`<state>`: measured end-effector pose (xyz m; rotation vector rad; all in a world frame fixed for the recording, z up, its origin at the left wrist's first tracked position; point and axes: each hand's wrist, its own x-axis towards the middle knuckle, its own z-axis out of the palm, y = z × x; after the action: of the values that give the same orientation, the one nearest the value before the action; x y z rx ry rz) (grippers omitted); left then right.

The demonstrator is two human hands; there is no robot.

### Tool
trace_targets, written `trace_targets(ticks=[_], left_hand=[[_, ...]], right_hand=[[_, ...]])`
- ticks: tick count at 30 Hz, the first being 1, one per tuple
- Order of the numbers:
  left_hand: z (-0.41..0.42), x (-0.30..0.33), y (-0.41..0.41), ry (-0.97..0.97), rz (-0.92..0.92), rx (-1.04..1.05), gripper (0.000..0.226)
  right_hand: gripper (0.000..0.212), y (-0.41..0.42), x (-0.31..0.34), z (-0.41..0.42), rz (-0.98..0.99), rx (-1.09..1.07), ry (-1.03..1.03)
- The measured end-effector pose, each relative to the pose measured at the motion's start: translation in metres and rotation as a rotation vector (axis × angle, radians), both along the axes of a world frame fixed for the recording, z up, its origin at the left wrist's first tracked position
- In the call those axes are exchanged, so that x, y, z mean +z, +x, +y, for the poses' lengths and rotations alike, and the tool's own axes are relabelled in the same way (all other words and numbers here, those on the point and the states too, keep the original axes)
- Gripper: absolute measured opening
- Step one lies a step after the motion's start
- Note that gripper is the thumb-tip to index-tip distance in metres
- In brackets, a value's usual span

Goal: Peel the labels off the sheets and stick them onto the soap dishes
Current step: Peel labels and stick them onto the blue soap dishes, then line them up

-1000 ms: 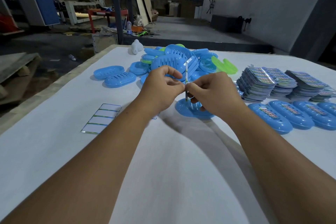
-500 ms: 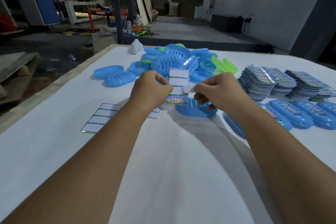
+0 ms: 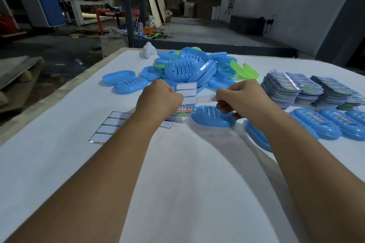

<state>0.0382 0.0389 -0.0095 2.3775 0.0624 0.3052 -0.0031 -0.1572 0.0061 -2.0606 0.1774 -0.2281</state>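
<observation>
The left hand (image 3: 160, 100) grips a label sheet (image 3: 186, 96) by its left edge, fingers curled round it. The sheet is held above the table (image 3: 187, 183); its upper strips are blank, and one printed label (image 3: 184, 110) is on its near end. The right hand (image 3: 243, 98) pinches a thin pale strip (image 3: 207, 104), apparently a peeled label, seen nearly edge-on; its printed face cannot be told. The strip lies just right of the sheet and above a blue soap dish (image 3: 212, 118) lying upside down on the table.

A spent backing sheet (image 3: 109, 127) lies flat to the near left, well apart from the table's left edge. A heap of blue and green soap dishes (image 3: 189, 67) occupies the far centre. Stacks of label sheets (image 3: 292, 89) stand to the right, and a row of labelled soap dishes (image 3: 325, 122) lies just near of them. The near half of the table, between and below the forearms, is bare white surface.
</observation>
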Motion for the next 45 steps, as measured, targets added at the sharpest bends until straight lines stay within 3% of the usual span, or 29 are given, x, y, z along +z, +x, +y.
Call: trace_targets(ticks=[6,11,17,19,23,26,33,45], left_hand=[[0.007,-0.001,0.003,0.197,0.058,0.042,0.033],[0.013,-0.001,-0.002,0.453,0.102,0.036,0.016],[0.017,0.002,-0.010,0.608,0.109,0.077,0.025],[0.013,0.003,-0.011,0.518,0.074,0.043,0.028],[-0.010,0.005,-0.015,-0.107,-0.049,-0.184,0.026],[-0.022,0.004,-0.021,-0.321,-0.035,-0.297,0.018],[-0.028,0.000,-0.026,-0.453,0.077,-0.423,0.012],[-0.028,0.001,-0.020,-0.457,0.053,-0.338,0.017]], right_hand=[[0.019,0.000,0.003,-0.004,-0.014,-0.040,0.057],[0.019,0.000,0.000,-0.001,0.018,-0.009,0.036],[0.021,-0.001,-0.001,0.004,0.018,0.009,0.007],[0.021,-0.002,-0.001,0.006,0.002,0.005,0.000],[0.021,-0.002,-0.002,0.009,-0.034,-0.018,-0.029],[0.022,-0.002,-0.003,0.010,-0.057,-0.020,-0.066],[0.023,0.001,-0.004,0.010,-0.079,-0.007,-0.087],[0.019,-0.002,-0.001,0.004,-0.112,0.143,-0.026]])
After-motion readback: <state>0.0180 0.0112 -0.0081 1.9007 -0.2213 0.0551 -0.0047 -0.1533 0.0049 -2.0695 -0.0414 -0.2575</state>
